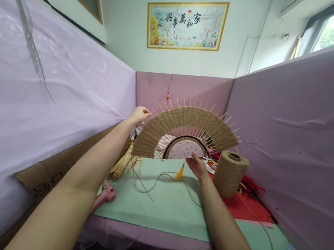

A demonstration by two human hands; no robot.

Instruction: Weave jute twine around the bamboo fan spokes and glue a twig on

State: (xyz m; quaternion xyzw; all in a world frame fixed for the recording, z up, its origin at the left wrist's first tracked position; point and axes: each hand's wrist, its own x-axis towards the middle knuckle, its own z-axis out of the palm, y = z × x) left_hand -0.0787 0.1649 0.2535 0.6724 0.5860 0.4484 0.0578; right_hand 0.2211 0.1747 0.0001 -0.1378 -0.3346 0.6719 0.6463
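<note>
A half-round woven fan [183,114] is held up above the table, its thin sticks poking out past the tan woven band. My right hand [197,166] grips its flat lower edge, thumb over the pink dotted half-circle [182,149] at the centre. A dark rim borders that half-circle. At the fan's upper left edge, my left hand [140,114] has its fingers pinched together beside the stick tips; what they hold, if anything, is too small to make out. A loose cord [161,174] lies on the table below.
A big twine spool [229,174] stands right, on red sheets [248,206]. A pink glue gun [106,193] lies left, near a bundle of thin sticks [122,163]. A yellow tassel [180,172] rests mid-table. Draped partitions [295,139] enclose the green tabletop [166,211].
</note>
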